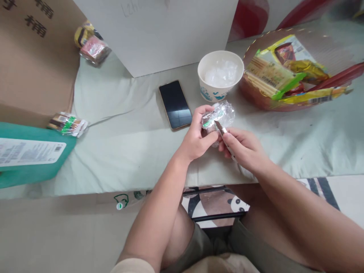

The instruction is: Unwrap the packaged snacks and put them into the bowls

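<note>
My left hand (197, 137) grips a crinkled clear plastic package (223, 113) with a green mark on it; what it contains, if anything, I cannot make out. In my right hand (244, 146) is a small knife (223, 131), its short dark blade angled up and left against the plastic. Part of the knife's handle is hidden by the fingers. Just beyond the package stands a white paper bowl (214, 91) with a blue pattern, holding crumpled clear plastic (223, 72). Left of it, a dark-screened phone (175, 104) lies on the cloth.
A pinkish clear basket (253, 99) of wrapped snacks is at the right. A white box (159, 38) stands behind. On the left are a cardboard box (36, 72), a teal package (42, 172) and small wrapped snacks (68, 124). Pale green cloth (113, 159) covers the table.
</note>
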Motion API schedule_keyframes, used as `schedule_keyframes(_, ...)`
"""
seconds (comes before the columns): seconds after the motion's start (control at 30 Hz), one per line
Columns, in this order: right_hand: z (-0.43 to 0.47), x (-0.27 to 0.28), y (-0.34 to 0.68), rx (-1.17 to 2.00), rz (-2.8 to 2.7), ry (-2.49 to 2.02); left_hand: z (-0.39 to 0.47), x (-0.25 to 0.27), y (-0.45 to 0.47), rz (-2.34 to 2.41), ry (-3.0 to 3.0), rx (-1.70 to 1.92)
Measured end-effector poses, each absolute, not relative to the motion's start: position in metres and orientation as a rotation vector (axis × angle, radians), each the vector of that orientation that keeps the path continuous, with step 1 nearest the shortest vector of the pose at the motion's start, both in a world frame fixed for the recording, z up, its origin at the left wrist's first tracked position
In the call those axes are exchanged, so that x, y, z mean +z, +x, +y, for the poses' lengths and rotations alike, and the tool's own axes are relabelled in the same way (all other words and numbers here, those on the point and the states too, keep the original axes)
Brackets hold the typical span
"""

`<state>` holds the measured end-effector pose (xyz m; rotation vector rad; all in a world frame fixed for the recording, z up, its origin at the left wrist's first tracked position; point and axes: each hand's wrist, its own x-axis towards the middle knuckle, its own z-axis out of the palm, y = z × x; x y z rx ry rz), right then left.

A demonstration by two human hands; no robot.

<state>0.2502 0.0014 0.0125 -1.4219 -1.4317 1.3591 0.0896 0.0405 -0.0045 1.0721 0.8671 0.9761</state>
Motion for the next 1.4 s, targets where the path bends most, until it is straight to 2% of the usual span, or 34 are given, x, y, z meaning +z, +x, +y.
schedule_keyframes(0.37,0.003,0.015,0.255,1.210,-1.613,-1.520,0.041,0.005,0.081,0.892,1.061,1.047)
schedule_keyframes(0.5,0.003,0.014,0.257,1.134,-1.704,-1.553,0.049,0.013,0.069,0.922,0.960,1.250)
schedule_keyframes(0.7,0.004,0.007,0.273,0.563,-1.729,-1.657,0.049,0.012,0.057,1.078,0.909,1.418)
schedule_keyframes(0.9,0.016,-0.008,0.295,0.193,-1.759,-1.867,0.014,-0.007,0.084,1.087,1.319,1.173)
schedule_keyframes(1.03,0.019,-0.015,0.296,0.124,-1.794,-1.929,0.010,-0.012,0.094,1.288,1.663,1.108)
schedule_keyframes(1.17,0.018,-0.015,0.291,-0.003,-1.793,-2.024,0.019,-0.015,0.088,1.565,2.025,1.246)
schedule_keyframes(1.4,0.012,-0.011,0.275,0.172,-1.926,-1.622,0.025,-0.022,0.078,1.365,2.167,1.166)
